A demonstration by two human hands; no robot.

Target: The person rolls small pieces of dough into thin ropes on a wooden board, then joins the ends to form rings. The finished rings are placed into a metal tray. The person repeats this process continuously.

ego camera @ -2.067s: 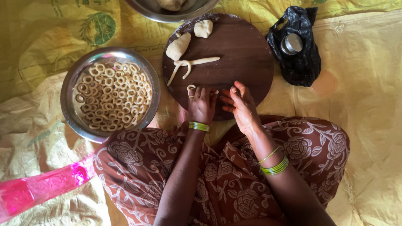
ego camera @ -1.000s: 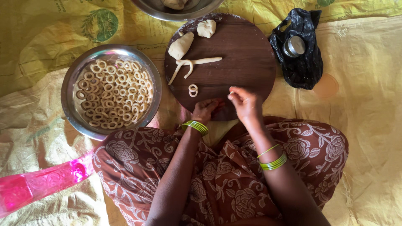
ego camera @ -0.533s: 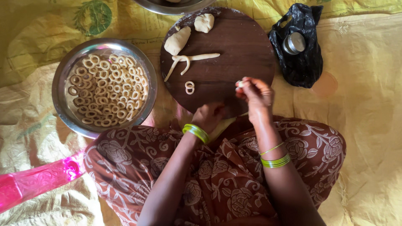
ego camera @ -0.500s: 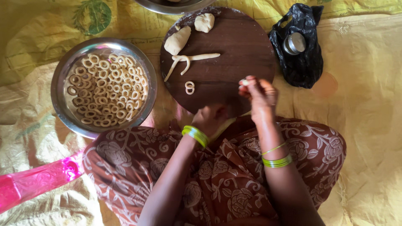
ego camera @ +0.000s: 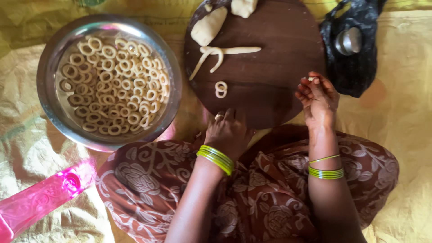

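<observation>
Right hand (ego camera: 317, 96): fingertips pinching a small dough piece (ego camera: 310, 79) at the board's (ego camera: 279, 67) right edge. Left hand (ego camera: 228, 131): curled, resting on near rim. Steel bowl (ego camera: 49, 103), left: many finished rings (ego camera: 112, 85). Board: two rings (ego camera: 221, 89), dough strips (ego camera: 225, 52) and lumps (ego camera: 208, 26) left unshaped.

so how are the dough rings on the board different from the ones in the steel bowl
The rings on the wooden board are just two, touching each other on bare wood. The rings in the steel bowl are many, packed close and covering its bottom inside the rim. Both sets are small pale loops of similar size.

Dark brown board (ego camera: 270, 67), pale dough rings (ego camera: 112, 85), green bangles (ego camera: 216, 159).
</observation>
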